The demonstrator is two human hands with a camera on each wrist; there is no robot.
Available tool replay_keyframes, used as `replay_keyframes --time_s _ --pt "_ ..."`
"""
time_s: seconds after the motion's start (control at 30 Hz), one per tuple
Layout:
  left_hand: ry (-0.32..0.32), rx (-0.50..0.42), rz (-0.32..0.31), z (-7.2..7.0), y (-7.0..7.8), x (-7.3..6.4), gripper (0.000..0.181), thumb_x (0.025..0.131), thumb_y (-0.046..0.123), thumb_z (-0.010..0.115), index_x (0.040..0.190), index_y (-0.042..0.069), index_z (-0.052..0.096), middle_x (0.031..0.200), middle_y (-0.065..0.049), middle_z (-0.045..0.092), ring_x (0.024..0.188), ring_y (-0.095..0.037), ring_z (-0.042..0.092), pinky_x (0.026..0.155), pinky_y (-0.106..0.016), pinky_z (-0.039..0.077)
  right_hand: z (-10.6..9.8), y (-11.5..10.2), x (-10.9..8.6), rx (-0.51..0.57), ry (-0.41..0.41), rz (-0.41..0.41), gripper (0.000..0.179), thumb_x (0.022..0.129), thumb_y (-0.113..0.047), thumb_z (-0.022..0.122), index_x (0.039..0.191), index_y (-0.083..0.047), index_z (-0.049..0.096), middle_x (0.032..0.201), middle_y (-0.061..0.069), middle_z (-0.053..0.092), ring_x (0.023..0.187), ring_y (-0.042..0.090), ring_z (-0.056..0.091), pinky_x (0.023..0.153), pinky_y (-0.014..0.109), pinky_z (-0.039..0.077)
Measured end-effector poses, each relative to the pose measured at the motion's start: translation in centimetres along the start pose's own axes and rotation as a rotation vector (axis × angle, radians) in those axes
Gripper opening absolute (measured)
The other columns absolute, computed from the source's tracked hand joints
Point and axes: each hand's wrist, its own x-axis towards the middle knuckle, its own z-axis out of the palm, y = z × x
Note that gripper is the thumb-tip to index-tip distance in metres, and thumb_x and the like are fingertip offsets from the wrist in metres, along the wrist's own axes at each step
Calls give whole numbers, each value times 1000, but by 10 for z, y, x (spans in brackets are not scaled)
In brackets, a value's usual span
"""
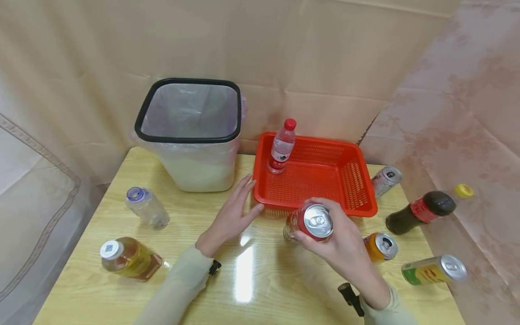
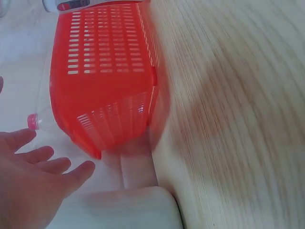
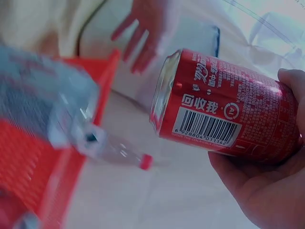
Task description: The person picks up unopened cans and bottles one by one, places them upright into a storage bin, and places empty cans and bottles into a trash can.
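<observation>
My right hand (image 1: 341, 243) grips a red Coca-Cola can (image 1: 318, 221) just in front of the red plastic basket (image 1: 314, 211). The can's top has its pull tab in place. In the right wrist view, the thumb and fingers wrap the can's (image 3: 214, 105) lower end, leaving the barcode visible. My left hand (image 1: 227, 219) is held with fingers extended beside the basket's front left corner, holding nothing. Inside the basket, at its left end, a clear water bottle (image 1: 281, 149) with a red cap stands. Part of a reddish, glossy thing (image 1: 289, 228) shows beside the held can; its kind is unclear.
Behind on the left stands a lined bin (image 1: 195, 167) with a black rim. An uncapped clear bottle (image 1: 148, 210) and a white-capped drink bottle (image 1: 132, 259) are at left. At right are a pinkish can (image 1: 385, 180), cola bottle (image 1: 426, 210), orange can (image 1: 378, 248) and yellow-green can (image 1: 432, 270).
</observation>
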Motion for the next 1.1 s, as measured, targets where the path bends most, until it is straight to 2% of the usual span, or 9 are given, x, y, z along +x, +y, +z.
replay_keyframes --time_s 0.23,0.4,0.57,0.67,0.77,0.87,0.97,1.1 --pt "0 36 -7 6 1 6 70 105 46 55 158 4 38 171 -8 20 156 -29 24 120 -56 32 -47 -7 22 -45 -2 -70 76 71 -13 95 135 -6 54 120 4 71 94 18 70 77 11 52" --pt "-7 65 -35 9 2 9 71 105 45 55 159 3 37 171 -9 20 156 -29 24 120 -54 31 -67 -5 50 -104 2 -81 73 76 -17 93 137 -5 54 117 9 70 94 23 69 76 7 48" --pt "-19 145 -68 13 3 12 74 105 46 53 160 0 33 171 -15 19 156 -36 21 122 -55 27 -72 10 80 -133 3 -37 68 83 -26 89 136 -4 53 115 11 70 94 26 69 75 5 45" --pt "-28 196 -82 16 3 14 75 106 46 52 160 -2 31 170 -19 20 155 -41 20 121 -60 26 -71 23 100 -117 -27 37 66 87 -34 84 136 -4 52 117 13 68 98 28 69 78 14 52" --pt "-43 251 -99 20 1 14 77 106 48 51 161 -2 29 170 -20 20 155 -42 19 120 -65 26 -67 37 118 -108 -61 115 69 91 -43 79 137 -2 49 118 17 67 101 33 67 82 36 59" --pt "-52 282 -105 23 0 15 77 106 49 50 161 -2 30 170 -20 21 155 -44 20 118 -67 26 -63 50 134 -104 -111 191 80 92 -52 74 143 0 43 125 21 62 108 38 63 89 55 58" --pt "-51 291 -104 24 0 15 76 107 49 49 160 -3 31 170 -19 21 154 -44 22 118 -68 25 -58 63 147 -88 -166 254 88 92 -58 71 149 0 36 132 23 57 114 40 60 94 59 56" --pt "-45 296 -97 25 1 17 76 108 48 48 160 -4 31 171 -18 20 154 -44 21 118 -68 25 -50 82 161 -53 -212 270 87 93 -56 72 148 0 36 133 22 55 115 39 59 96 58 55"
